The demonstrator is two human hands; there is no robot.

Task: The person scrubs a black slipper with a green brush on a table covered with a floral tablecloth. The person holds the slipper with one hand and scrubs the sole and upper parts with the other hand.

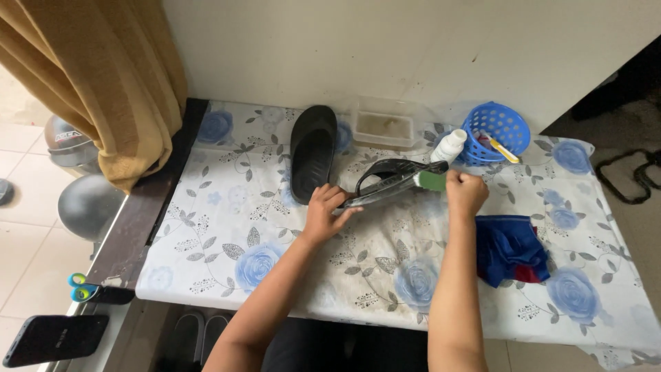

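Reaching forward from the lower edge of the view, both bare forearms stretch over the flowered tabletop (pixel 227 227). The left hand (pixel 325 209) is curled around the heel end of a black sandal (pixel 389 182), fingers clamped on its edge and holding it tipped on its side. The right hand (pixel 466 193) is closed in a fist on a green brush (pixel 432 180), whose head rests against the toe end of that sandal. A second black sandal (pixel 312 153) lies flat just beyond the left hand, pointing toward the wall. Behind the held sandal sit a clear plastic tub (pixel 383 127), a white bottle (pixel 449 146) and a blue basket (pixel 497 129), all crowded near the far edge. A blue cloth (pixel 509 249) lies bunched just right of the right forearm. Open cloth spreads to the left of the left arm as far as the dark table edge by the curtain (pixel 103 89), and also between the two forearms toward the near edge.
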